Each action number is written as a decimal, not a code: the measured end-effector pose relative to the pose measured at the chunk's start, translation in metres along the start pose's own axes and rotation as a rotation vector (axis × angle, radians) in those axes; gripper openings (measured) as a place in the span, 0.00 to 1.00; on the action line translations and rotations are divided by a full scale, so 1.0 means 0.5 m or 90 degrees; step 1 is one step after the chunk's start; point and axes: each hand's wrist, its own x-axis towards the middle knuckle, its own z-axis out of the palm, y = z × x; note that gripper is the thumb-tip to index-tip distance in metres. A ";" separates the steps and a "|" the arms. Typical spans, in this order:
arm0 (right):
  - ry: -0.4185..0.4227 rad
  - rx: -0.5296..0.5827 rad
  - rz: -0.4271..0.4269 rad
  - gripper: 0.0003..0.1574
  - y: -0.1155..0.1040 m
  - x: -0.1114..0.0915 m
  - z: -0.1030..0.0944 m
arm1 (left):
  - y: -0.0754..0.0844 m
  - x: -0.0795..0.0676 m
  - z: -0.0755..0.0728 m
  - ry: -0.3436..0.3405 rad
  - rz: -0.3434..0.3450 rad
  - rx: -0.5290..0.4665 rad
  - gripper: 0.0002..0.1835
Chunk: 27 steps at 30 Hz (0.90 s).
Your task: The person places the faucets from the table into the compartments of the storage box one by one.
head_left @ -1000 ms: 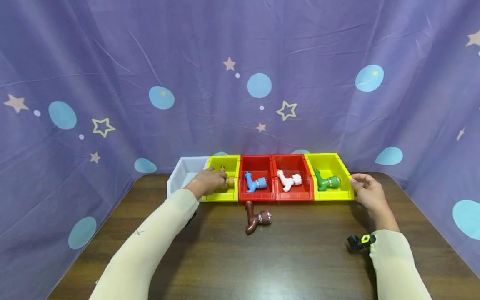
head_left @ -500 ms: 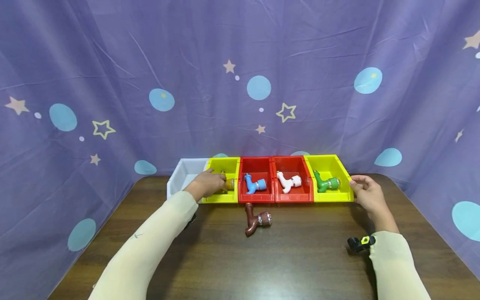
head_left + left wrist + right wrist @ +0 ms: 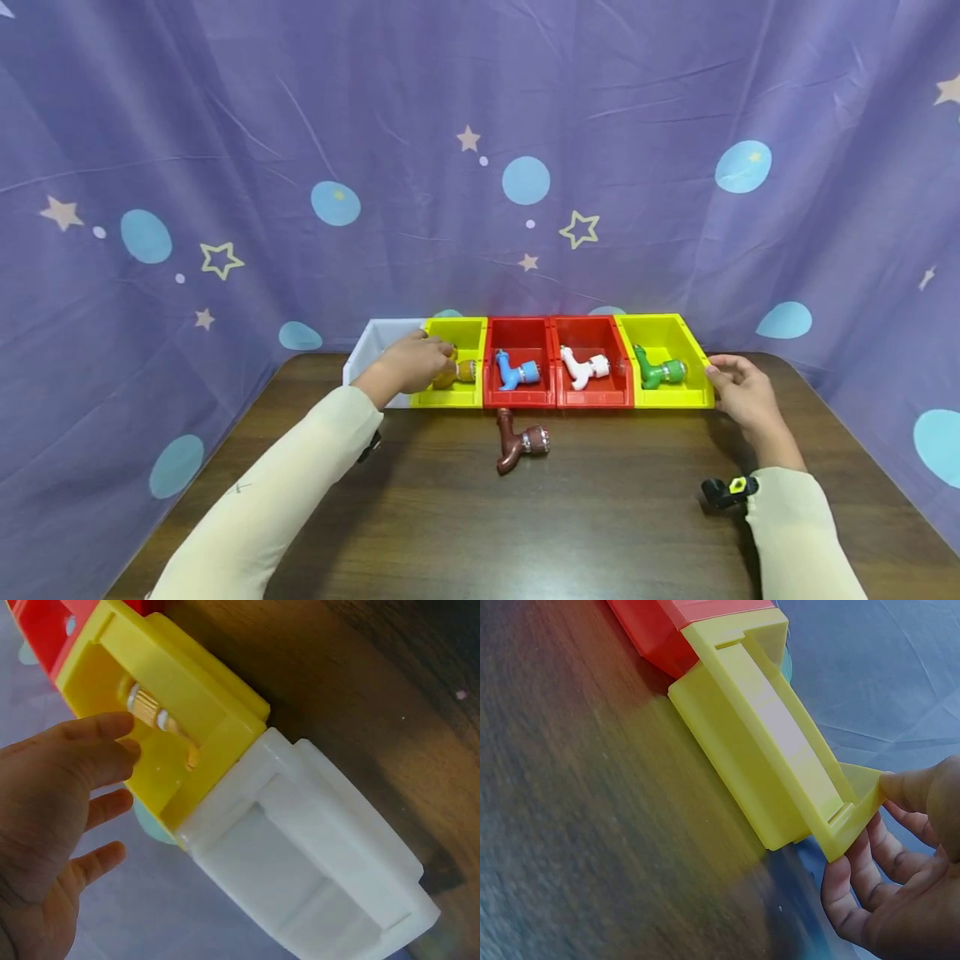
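My left hand (image 3: 412, 362) is over the left yellow bin (image 3: 447, 400), fingers apart and fairly straight. In that bin lies a yellow plastic tap (image 3: 148, 707), with the fingertips right beside it in the left wrist view. At the far right end of the row, my right hand (image 3: 746, 398) pinches the side wall of another yellow bin (image 3: 739, 761), thumb at the rim and fingers against the outside. A green tap (image 3: 660, 372) lies in this bin. Between the yellow bins, one red bin (image 3: 520, 400) holds a blue tap (image 3: 517, 372) and the other a white tap (image 3: 585, 367).
A white bin (image 3: 255, 862) ends the row at the left, partly hidden by my left arm in the head view. In front of the bins, a brown tap (image 3: 520, 440) lies on the wooden table (image 3: 480, 533). A purple curtain (image 3: 420, 217) hangs behind.
My left hand has drawn back slightly from the yellow tap, which now shows more in its bin. The right hand keeps its hold on the end bin. The head view has shifted a little.
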 end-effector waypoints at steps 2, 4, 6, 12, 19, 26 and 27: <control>0.000 0.000 0.002 0.30 0.002 -0.001 -0.001 | 0.006 -0.005 -0.006 0.035 0.015 0.005 0.17; 0.000 0.001 0.002 0.30 0.003 -0.001 -0.002 | 0.014 -0.009 -0.011 0.074 0.031 0.012 0.14; 0.001 0.001 0.000 0.29 0.004 -0.001 -0.002 | 0.022 -0.013 -0.016 0.111 0.046 0.019 0.12; 0.011 -0.005 -0.004 0.28 0.005 -0.001 -0.004 | 0.060 -0.015 -0.024 0.201 0.106 -0.004 0.14; -0.001 0.007 -0.020 0.29 0.003 0.001 -0.002 | 0.116 -0.015 -0.016 0.244 0.134 -0.069 0.16; -0.002 0.014 -0.032 0.29 0.001 0.001 0.000 | 0.157 -0.011 -0.003 0.262 0.155 -0.130 0.17; -0.002 0.016 -0.033 0.29 0.001 0.000 0.000 | 0.162 -0.011 0.000 0.263 0.157 -0.136 0.16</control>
